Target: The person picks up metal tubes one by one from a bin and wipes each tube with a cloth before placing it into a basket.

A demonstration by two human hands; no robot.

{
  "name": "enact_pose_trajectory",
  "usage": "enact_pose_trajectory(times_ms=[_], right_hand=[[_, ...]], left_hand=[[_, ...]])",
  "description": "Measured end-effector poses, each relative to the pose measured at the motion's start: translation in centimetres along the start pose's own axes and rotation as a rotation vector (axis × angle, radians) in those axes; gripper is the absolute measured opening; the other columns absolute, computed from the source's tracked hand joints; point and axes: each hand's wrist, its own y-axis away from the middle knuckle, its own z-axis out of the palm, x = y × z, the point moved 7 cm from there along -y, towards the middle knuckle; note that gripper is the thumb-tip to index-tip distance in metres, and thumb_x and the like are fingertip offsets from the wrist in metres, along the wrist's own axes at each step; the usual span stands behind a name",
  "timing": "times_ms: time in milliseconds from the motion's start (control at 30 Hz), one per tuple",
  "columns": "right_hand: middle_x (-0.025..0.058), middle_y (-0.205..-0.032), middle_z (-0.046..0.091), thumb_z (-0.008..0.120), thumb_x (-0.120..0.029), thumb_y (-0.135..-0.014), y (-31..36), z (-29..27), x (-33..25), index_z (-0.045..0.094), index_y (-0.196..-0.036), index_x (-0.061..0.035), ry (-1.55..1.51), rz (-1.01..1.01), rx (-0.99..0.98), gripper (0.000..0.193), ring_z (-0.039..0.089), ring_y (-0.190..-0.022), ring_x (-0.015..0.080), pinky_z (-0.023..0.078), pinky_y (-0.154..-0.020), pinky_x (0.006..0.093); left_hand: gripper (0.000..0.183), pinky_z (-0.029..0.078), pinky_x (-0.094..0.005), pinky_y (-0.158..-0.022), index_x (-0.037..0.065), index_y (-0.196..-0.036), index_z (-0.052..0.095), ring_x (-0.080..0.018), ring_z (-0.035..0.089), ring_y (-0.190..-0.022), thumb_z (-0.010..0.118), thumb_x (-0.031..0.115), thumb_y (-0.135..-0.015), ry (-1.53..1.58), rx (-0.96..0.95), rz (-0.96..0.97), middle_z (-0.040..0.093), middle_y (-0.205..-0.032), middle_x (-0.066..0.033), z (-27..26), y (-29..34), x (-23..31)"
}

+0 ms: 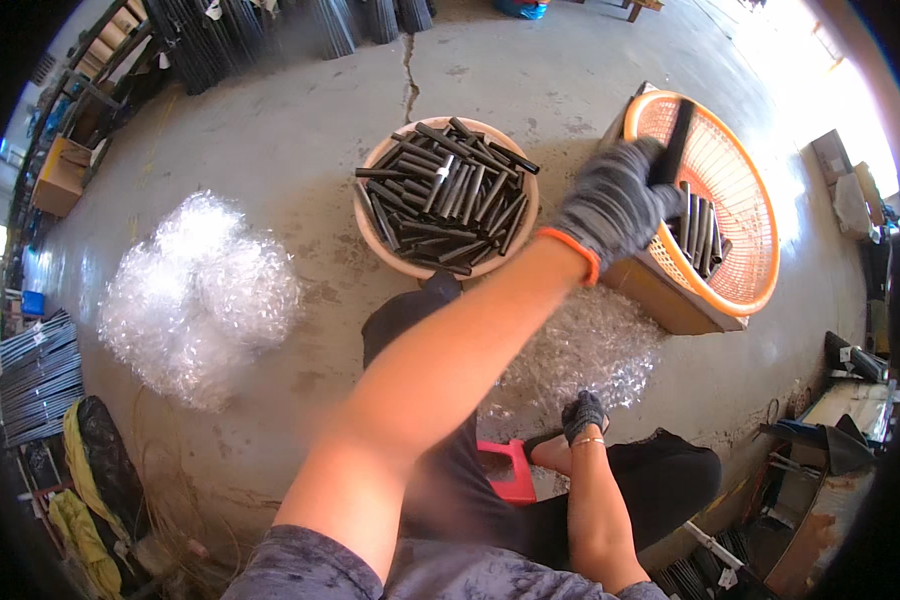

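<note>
Gripping black tubing [678, 140] in the left hand [618, 205], pointed away lengthwise over the orange basket [745, 185], with the right hand [584, 413] farther off, grip unclear

Along the left of the cracked grey floor [300, 120] are a cardboard box [62, 178], a stack of rods [40, 378] and, lower down, what may be yellow cloth [78, 528].

No legible text, numbers or signs, apparently, amid the blur.
</note>
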Motion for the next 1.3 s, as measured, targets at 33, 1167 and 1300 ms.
enact_pose_trajectory(times_ms=[33, 1167, 1300], right_hand=[[0.0116, -0.12, 0.052, 0.051, -0.029, -0.089, -2.0, -2.2, -0.9, 0.052, -0.119, -0.0114, 0.083, -0.158, -0.018, 0.035, 0.05, -0.11, 0.0208, 0.05, -0.073, 0.0318], [0.0146, -0.115, 0.057, 0.062, -0.017, -0.087, 27.8, 18.7, -29.6, 0.036, -0.137, -0.0092, -0.334, -0.697, -0.803, 0.057, 0.062, -0.068, 0.0182, 0.047, -0.046, 0.0238], [-0.0025, -0.066, 0.046, 0.06, -0.031, -0.09, 25.1, 21.4, -25.9, 0.056, -0.092, -0.0123, -0.46, -0.359, -0.966, 0.019, 0.041, -0.054, 0.0089, 0.036, -0.048, 0.0248]], left_hand=[[0.023, 0.051, -0.0362, -0.074, 0.0, -0.095, 0.061, -0.0225, 0.063, -0.076, 0.069, 0.014, -0.079, -0.082, 0.002, 0.141, 0.067, -0.081, -0.0112, 2.1, -0.1, 0.6], [0.029, 0.049, -0.0301, -0.082, -0.002, -0.106, 0.061, -0.0179, 0.061, -0.087, 0.068, 0.012, -0.082, 0.069, -0.018, -0.086, 0.066, -0.099, -0.0113, -2.6, 1.5, -0.6], [0.025, 0.053, -0.032, -0.07, -0.002, -0.096, 0.06, -0.0188, 0.064, -0.076, 0.07, 0.014, -0.08, 0.019, 0.141, -0.112, 0.066, -0.086, -0.013, -5.9, 2.0, 1.1]])
